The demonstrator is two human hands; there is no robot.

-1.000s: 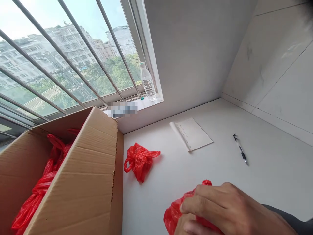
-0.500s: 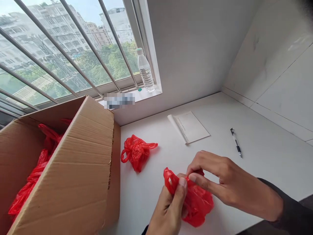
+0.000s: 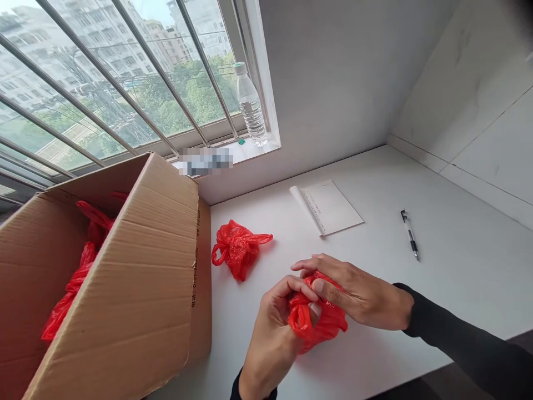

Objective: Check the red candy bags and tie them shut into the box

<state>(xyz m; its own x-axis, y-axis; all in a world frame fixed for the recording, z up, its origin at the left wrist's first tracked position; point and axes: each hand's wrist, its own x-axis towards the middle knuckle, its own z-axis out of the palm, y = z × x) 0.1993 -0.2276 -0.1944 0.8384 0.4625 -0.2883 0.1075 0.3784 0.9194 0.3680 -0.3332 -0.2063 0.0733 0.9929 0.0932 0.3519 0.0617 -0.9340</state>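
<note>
Both hands work on a red plastic bag point(image 3: 328, 325) over the front of the white table. My left hand point(image 3: 278, 328) is closed on it, with a handle loop sticking out beside the thumb. From the right, my right hand point(image 3: 353, 289) grips the top of the same bag between thumb and fingers; parts of its fingertips are hidden. A second red plastic bag point(image 3: 238, 250), knotted, lies on the table to the left, apart from both hands.
At the left stands an open cardboard box point(image 3: 137, 278) with several red bags point(image 3: 79, 272) inside. A notepad point(image 3: 335, 208) and a pen point(image 3: 410, 236) lie farther back on the table point(image 3: 375, 183). On the windowsill is a water bottle point(image 3: 252, 108) near the bars.
My right hand has moved left, closer to my left hand, and both now crowd the bag's top. The view has shifted slightly; the other bag stays put.
</note>
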